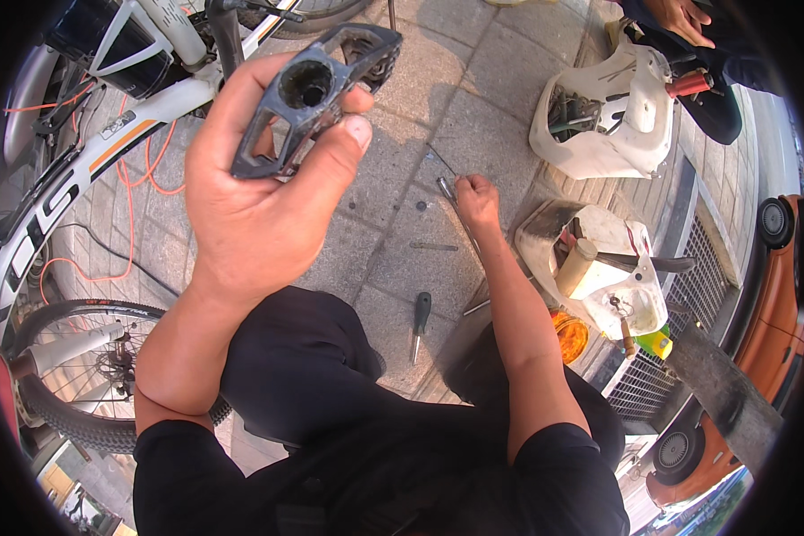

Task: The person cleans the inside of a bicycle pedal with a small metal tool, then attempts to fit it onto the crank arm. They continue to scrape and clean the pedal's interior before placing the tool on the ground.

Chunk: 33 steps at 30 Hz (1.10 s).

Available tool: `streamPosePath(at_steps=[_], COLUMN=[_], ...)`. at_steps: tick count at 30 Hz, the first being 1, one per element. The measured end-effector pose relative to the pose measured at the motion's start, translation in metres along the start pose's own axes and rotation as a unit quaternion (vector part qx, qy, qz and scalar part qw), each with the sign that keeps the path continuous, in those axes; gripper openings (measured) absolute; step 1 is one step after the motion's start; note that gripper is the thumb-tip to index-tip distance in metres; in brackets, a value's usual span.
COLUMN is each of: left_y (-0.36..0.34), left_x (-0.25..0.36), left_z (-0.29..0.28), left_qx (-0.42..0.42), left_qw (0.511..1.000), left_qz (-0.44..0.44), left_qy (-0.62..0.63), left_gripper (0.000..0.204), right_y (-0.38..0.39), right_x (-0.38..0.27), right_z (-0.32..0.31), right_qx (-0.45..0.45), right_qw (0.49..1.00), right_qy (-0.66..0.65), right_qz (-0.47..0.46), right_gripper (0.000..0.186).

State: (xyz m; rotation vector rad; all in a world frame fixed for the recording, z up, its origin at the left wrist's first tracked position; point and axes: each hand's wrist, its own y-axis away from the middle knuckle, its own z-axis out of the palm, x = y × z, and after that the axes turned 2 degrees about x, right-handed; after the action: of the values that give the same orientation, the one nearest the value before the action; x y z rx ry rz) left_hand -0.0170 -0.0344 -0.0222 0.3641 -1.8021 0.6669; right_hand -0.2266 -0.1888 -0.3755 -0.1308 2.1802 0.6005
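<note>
My left hand is raised at the upper left, its thumb and fingers closed round a black bicycle pedal. The pedal's round bore faces up and looks dark and dirty inside. Lower down, at the centre right, my right hand is closed on a thin metal rod, whose tip points up and left; its other end is hidden by the fist. Beside that hand, a long silver tool lies on the paving. A screwdriver with a dark green handle lies between my knees.
A bicycle frame and wheel fill the left, with an orange cord trailing near them. Two cut white plastic containers hold tools at right. An orange tub stands close by. Another person's hand shows top right.
</note>
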Motion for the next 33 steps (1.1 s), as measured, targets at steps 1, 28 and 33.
streamPosePath(at_steps=[1, 28, 33], left_y=[0.0, -0.022, -0.023], left_x=[-0.001, -0.044, -0.045], left_z=[0.0, -0.01, -0.023], left_qx=[0.0, 0.072, 0.077], left_qw=[1.0, 0.99, 0.971], left_qz=[0.003, -0.055, 0.007], left_qy=[0.0, -0.106, -0.227], left_gripper=[0.028, 0.026, 0.03], right_y=[0.0, 0.029, 0.059], right_x=[0.001, -0.126, -0.185], right_z=[0.001, -0.045, -0.07], right_qx=[0.0, -0.096, -0.147], right_qw=[1.0, 0.904, 0.851], right_qy=[-0.006, -0.414, -0.485], right_qz=[-0.001, -0.042, -0.141], right_gripper=[0.037, 0.018, 0.017])
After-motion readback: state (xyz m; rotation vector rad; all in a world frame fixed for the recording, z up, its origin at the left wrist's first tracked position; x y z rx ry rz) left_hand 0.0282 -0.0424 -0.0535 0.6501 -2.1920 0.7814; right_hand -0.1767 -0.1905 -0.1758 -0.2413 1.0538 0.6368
